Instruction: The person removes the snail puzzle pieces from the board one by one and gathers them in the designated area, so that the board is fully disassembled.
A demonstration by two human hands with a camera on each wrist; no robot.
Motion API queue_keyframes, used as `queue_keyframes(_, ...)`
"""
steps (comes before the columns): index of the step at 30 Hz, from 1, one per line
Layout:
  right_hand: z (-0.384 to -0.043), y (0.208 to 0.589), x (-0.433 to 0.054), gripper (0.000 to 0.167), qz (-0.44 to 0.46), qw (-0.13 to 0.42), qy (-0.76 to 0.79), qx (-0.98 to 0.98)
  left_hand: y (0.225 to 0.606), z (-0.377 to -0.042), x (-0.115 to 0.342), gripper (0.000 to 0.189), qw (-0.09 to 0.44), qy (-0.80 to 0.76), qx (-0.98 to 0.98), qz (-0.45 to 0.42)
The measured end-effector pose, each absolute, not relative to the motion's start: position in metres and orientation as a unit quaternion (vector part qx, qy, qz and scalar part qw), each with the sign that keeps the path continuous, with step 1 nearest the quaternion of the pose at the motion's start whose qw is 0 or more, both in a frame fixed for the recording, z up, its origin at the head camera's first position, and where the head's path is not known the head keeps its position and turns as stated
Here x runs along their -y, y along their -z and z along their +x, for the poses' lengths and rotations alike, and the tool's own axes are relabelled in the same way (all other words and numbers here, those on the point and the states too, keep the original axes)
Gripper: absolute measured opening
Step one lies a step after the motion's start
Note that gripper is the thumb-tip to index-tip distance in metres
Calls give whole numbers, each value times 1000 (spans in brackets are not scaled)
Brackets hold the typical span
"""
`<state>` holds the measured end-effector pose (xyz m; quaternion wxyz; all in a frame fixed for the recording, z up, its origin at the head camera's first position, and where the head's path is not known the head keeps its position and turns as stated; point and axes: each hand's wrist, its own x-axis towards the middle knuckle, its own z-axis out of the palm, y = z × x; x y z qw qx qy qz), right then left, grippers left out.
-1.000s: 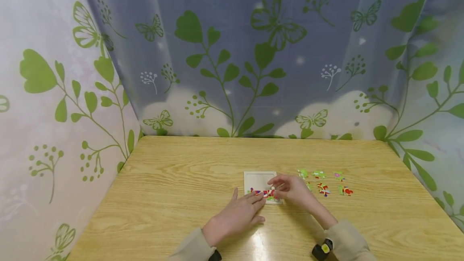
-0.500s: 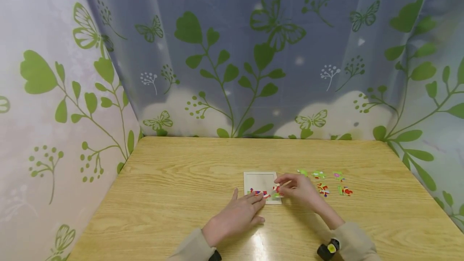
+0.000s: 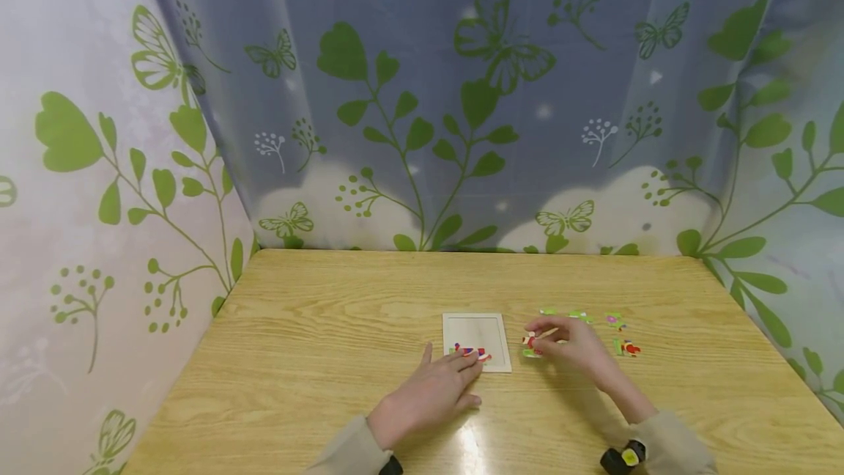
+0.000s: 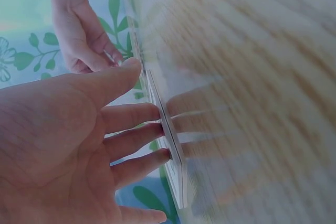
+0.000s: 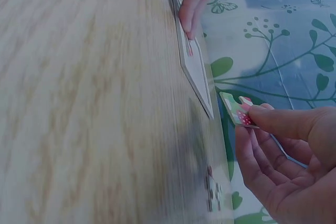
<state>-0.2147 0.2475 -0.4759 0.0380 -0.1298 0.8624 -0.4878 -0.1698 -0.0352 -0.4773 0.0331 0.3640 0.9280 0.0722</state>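
My left hand (image 3: 431, 391) lies with straight fingers over the lower part of a shallow white puzzle tray (image 3: 471, 331). Its fingertips rest on red, blue and white puzzle pieces (image 3: 467, 350), which they partly cover. In the left wrist view the fingers (image 4: 137, 142) touch the tray's near edge. To the right of the tray, my right hand (image 3: 580, 352) pinches a red, white and green jigsaw puzzle piece (image 5: 235, 109) between thumb and fingers. That piece is raised above the table, clear of the tray.
Several loose puzzle pieces lie right of the tray, among them a pink-and-green one (image 3: 614, 321) and a red-and-green one (image 3: 628, 347). Others are partly behind the right hand. A patterned curtain (image 3: 422, 167) stands along the back of the wooden table (image 3: 330, 314).
My right hand has lifted the puzzle piece out of the tray's lower right and carried it rightward past the edge. The left hand has stayed in place.
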Motion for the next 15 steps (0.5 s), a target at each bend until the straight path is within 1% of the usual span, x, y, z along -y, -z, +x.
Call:
queue_keyframes(9,-211,473,-267,30,-104,40,503,-857,479,-171,35,58,28,-71,-927,367)
queue_keyframes(15,-208,477,-277,29,-113,47,496,-860,478,-170,35,58,32,-71,-928,365)
